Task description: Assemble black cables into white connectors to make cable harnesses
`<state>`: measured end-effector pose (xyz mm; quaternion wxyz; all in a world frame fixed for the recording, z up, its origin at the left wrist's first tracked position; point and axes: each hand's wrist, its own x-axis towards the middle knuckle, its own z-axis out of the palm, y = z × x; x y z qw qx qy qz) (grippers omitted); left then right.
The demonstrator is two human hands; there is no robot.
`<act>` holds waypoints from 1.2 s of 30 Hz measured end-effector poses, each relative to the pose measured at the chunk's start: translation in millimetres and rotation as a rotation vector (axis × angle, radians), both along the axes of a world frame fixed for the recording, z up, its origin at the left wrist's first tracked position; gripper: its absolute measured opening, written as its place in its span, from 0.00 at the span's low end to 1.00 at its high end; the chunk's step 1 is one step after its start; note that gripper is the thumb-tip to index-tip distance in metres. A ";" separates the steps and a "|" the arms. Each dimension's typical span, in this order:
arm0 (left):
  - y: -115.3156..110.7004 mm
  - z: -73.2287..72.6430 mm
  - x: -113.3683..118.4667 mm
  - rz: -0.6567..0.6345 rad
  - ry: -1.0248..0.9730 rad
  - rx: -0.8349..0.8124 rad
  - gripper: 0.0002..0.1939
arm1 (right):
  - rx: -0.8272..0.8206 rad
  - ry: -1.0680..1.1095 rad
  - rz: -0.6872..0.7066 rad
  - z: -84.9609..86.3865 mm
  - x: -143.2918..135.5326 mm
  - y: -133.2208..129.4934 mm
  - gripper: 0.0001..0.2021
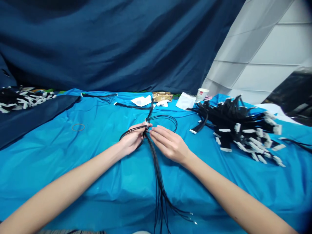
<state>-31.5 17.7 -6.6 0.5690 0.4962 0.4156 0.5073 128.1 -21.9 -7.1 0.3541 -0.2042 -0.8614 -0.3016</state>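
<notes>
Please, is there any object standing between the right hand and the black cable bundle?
No, nothing visible stands between them. The right hand is close beside the black cable bundle, which the left hand holds.

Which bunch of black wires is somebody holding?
The middle bunch, gripped by the left hand. The right pile and the far-left pile lie with no hand on them.

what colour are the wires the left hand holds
The wires are black, clearest in the head view.
</notes>
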 end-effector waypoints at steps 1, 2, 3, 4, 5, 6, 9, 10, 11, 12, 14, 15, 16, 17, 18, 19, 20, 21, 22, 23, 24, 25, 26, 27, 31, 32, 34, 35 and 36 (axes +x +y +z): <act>-0.6 1.9 -0.1 -0.046 -0.074 -0.054 0.05 | -0.011 0.006 0.006 -0.8 -0.6 0.7 0.10; -1.0 3.5 -0.2 -0.097 -0.161 -0.121 0.05 | -0.019 0.011 0.003 -1.7 -0.6 1.7 0.10; -1.4 4.7 -0.3 -0.140 -0.246 -0.190 0.05 | -0.026 0.019 -0.006 -2.6 0.0 2.7 0.09; -1.8 5.4 -0.2 -0.171 -0.316 -0.253 0.06 | -0.033 0.029 -0.015 -3.3 0.9 3.6 0.09; -2.4 5.8 0.0 -0.190 -0.356 -0.302 0.06 | -0.036 0.035 -0.023 -4.0 2.0 4.2 0.09; -3.1 6.0 0.3 -0.197 -0.364 -0.332 0.06 | -0.031 0.041 -0.034 -4.5 3.1 4.6 0.09; -6.4 6.4 2.1 -0.213 -0.356 -0.387 0.06 | 0.020 0.030 -0.079 -4.9 5.5 4.4 0.09; -7.7 6.6 2.7 -0.217 -0.361 -0.399 0.07 | 0.037 0.025 -0.090 -4.9 5.8 4.1 0.09; -8.8 7.0 3.2 -0.220 -0.371 -0.411 0.07 | 0.049 0.022 -0.095 -4.9 6.0 3.7 0.09; -9.8 7.4 3.6 -0.223 -0.381 -0.422 0.07 | 0.056 0.023 -0.091 -4.9 6.1 3.5 0.09; -11.0 8.2 4.1 -0.227 -0.396 -0.438 0.08 | 0.059 0.033 -0.069 -5.0 6.0 3.1 0.08; -11.3 8.5 4.2 -0.232 -0.403 -0.444 0.08 | 0.056 0.039 -0.060 -5.1 5.8 3.1 0.08; -11.3 8.6 4.2 -0.238 -0.408 -0.447 0.08 | 0.051 0.042 -0.055 -5.2 5.6 3.1 0.08; -11.3 8.6 4.3 -0.245 -0.412 -0.446 0.07 | 0.043 0.044 -0.058 -5.3 5.2 3.1 0.08; -11.2 8.4 4.3 -0.253 -0.412 -0.442 0.07 | 0.034 0.047 -0.066 -5.4 4.8 3.1 0.08; -11.1 8.1 4.4 -0.259 -0.411 -0.438 0.07 | 0.023 0.053 -0.077 -5.5 4.2 3.0 0.08; -11.1 7.9 4.6 -0.265 -0.410 -0.434 0.07 | 0.007 0.059 -0.087 -5.7 3.6 3.0 0.07; -11.1 7.6 4.8 -0.270 -0.409 -0.431 0.06 | -0.016 0.067 -0.091 -5.9 2.9 2.9 0.07; -11.1 7.3 5.1 -0.272 -0.409 -0.428 0.06 | -0.046 0.078 -0.090 -6.1 2.1 2.8 0.07; -11.1 7.0 5.3 -0.273 -0.409 -0.427 0.06 | -0.087 0.093 -0.083 -6.4 1.2 2.7 0.07; -11.1 6.7 5.5 -0.274 -0.408 -0.426 0.06 | -0.138 0.113 -0.069 -6.6 0.2 2.6 0.08; -10.9 6.4 5.6 -0.273 -0.405 -0.427 0.05 | -0.196 0.143 -0.052 -6.6 -1.0 2.4 0.08; -10.6 6.0 5.7 -0.273 -0.405 -0.426 0.05 | -0.253 0.185 -0.031 -6.4 -2.2 2.0 0.08; -10.2 5.5 5.7 -0.270 -0.405 -0.425 0.05 | -0.309 0.237 -0.006 -5.8 -3.6 1.4 0.08; -8.2 4.4 5.8 -0.224 -0.398 -0.405 0.06 | -0.524 0.487 0.108 1.5 -9.3 -3.2 0.07; -8.0 4.4 6.0 -0.204 -0.388 -0.400 0.07 | -0.589 0.563 0.129 4.2 -10.2 -4.4 0.06; -8.0 4.6 6.4 -0.174 -0.356 -0.391 0.06 | -0.754 0.749 0.168 9.7 -10.6 -5.5 0.05; -8.2 4.7 6.6 -0.167 -0.335 -0.385 0.06 | -0.845 0.860 0.195 12.4 -9.9 -5.2 0.05; -8.5 4.6 6.7 -0.167 -0.311 -0.377 0.05 | -0.933 0.978 0.232 14.9 -8.5 -4.3 0.05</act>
